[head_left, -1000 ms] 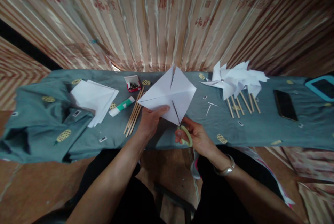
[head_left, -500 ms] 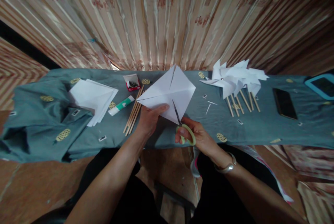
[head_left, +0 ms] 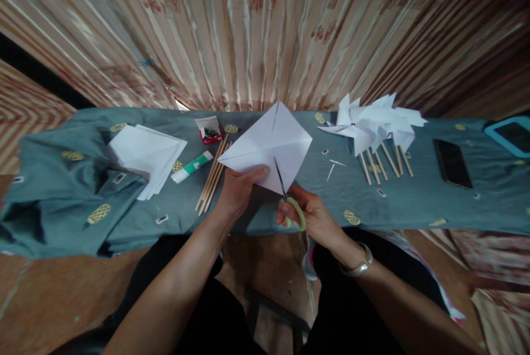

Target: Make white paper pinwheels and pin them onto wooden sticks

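Observation:
A white square sheet of paper (head_left: 285,137) is raised above the cloth, turned corner-down. Its near left edge is pinched in my left hand (head_left: 240,189), thumb on top. Slits run in from its far and left corners. My right hand (head_left: 308,211) grips a pair of scissors (head_left: 297,214) with yellow-green handles, fingers through the loops. The blades lie along the paper's near corner and point toward its middle. Just left of my left hand lie several thin wooden sticks (head_left: 212,181).
Left of the sticks are a green-and-white glue stick (head_left: 192,167), a small red box of dark pins (head_left: 210,131) and stacked white paper (head_left: 151,153). To the right lie paper strips (head_left: 332,167), white paper pinwheels (head_left: 372,123) on sticks, a phone (head_left: 452,163) and a blue-framed device (head_left: 511,135).
The scissor handles have drawn slightly closer together at the near corner. The sheet has shifted a touch to the right; both hands keep their hold.

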Available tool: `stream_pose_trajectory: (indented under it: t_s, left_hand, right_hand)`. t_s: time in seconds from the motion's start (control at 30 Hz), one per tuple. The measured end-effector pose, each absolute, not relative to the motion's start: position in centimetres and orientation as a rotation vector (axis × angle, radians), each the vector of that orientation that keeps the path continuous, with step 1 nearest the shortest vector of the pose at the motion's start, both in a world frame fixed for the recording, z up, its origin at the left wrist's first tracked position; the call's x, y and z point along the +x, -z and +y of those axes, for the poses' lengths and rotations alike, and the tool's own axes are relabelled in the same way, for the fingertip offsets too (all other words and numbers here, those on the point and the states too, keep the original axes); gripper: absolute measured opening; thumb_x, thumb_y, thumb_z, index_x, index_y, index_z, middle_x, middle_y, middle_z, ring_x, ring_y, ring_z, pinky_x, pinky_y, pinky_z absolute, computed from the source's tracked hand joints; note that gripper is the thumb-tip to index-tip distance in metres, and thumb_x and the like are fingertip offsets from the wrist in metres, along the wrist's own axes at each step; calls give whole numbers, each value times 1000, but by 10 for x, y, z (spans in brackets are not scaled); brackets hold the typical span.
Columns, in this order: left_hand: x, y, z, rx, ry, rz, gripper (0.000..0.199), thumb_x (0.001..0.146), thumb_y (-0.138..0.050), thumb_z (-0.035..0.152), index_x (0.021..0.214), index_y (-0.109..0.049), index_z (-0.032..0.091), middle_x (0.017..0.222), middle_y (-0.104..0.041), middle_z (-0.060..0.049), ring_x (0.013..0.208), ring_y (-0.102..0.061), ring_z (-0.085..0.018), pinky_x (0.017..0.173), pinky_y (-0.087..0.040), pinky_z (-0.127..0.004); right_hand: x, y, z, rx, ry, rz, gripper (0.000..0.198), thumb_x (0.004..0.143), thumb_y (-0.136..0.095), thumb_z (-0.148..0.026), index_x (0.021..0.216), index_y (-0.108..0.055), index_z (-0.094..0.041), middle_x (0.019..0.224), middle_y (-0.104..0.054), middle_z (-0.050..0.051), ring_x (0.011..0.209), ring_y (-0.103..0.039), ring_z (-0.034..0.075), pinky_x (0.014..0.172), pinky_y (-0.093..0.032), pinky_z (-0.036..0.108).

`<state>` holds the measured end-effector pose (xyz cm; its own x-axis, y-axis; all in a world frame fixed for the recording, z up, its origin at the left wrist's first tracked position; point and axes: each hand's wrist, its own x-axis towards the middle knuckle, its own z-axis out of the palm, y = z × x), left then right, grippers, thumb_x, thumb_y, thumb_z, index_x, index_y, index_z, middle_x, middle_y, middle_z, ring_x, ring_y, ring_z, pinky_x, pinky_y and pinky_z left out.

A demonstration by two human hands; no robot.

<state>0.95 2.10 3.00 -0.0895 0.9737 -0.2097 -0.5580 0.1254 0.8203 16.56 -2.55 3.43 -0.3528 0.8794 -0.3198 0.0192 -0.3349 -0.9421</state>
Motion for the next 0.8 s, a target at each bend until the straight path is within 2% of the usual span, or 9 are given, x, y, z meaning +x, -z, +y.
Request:
stream_pose_trajectory:
  t_s: [0.1, 0.27, 0.43, 0.8]
  left_hand:
    - [10, -30, 21, 566, -1403, 948, 36, 51, -88, 18, 84, -74, 15, 82, -76, -3, 75, -68, -18, 77, -54, -32]
    - [10, -31, 21, 558, -1410, 985, 46, 47, -90, 21, 89, -74, 15, 87, -76, -5, 78, -69, -21, 75, -55, -34]
    - [8, -31, 22, 571, -1405, 982, 46, 47, -91, 21, 89, -74, 14, 85, -76, -5, 77, -68, -20, 77, -55, -35]
    - [10, -33, 21, 578, -1414, 974, 51, 48, -90, 22, 97, -73, 15, 89, -76, -6, 82, -70, -23, 79, -56, -36]
  right_hand:
    - [166, -34, -25, -1237, -1750, -1252, 56, 68, -79, -64, 95, -62, -19, 63, -67, -2, 55, -59, 11, 51, -46, 22]
    - [164, -35, -25, -1242, -1775, -1202, 51, 65, -83, -58, 90, -61, -20, 61, -66, -3, 53, -59, 11, 51, -46, 22]
    - [164, -36, -24, -1255, -1772, -1161, 51, 63, -86, -52, 94, -61, -19, 58, -64, -5, 51, -57, 10, 51, -45, 23]
    - [162, -36, -25, -1252, -1770, -1172, 51, 64, -84, -55, 93, -61, -20, 59, -64, -4, 51, -58, 11, 50, -46, 23]
